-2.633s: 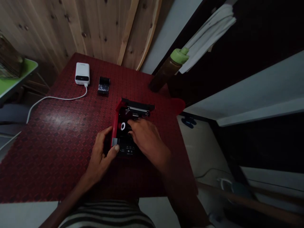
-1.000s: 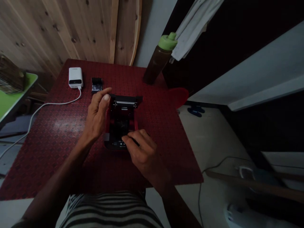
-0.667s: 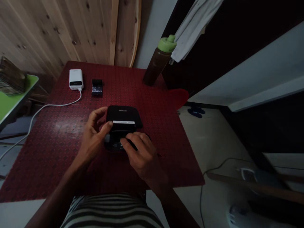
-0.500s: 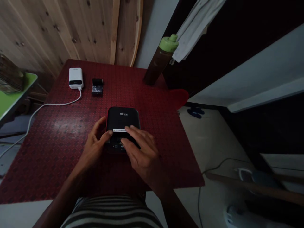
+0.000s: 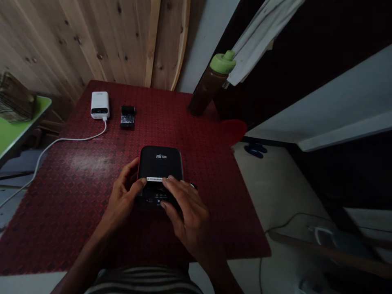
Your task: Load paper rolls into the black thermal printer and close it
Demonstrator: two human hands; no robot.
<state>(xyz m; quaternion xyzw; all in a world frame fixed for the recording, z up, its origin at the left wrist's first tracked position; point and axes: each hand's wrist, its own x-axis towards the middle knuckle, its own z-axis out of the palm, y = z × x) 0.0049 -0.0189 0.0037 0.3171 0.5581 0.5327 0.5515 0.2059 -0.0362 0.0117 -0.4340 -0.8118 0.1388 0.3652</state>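
Observation:
A black boxy device [image 5: 161, 165] with rounded corners, a red side edge and a white logo lies on the table before me. A white label strip [image 5: 154, 179] crosses its top, and a panel of small printed symbols [image 5: 157, 197] shows nearer to me. My left hand [image 5: 125, 192] grips the device's left side, its thumb at the strip's left end and its fingers along the edge. My right hand [image 5: 186, 204] lies over the right side, fingertips at the strip and thumb spread apart at the panel. A dark piece with a pale edge pokes out beyond the right knuckles, mostly hidden.
On the red patterned table [image 5: 214, 220] stand a white power bank [image 5: 100, 104] with a white cable [image 5: 73, 139], a small dark roll [image 5: 128, 117] and a green-capped bottle [image 5: 211, 81]. A red rounded object [image 5: 234, 131] shows at the right edge. Blue slippers [image 5: 255, 150] lie on the floor.
My right thumb has moved down and away from the fingertips, uncovering more of the panel. The dark piece beside my right hand has come into sight. The whole view has shifted slightly.

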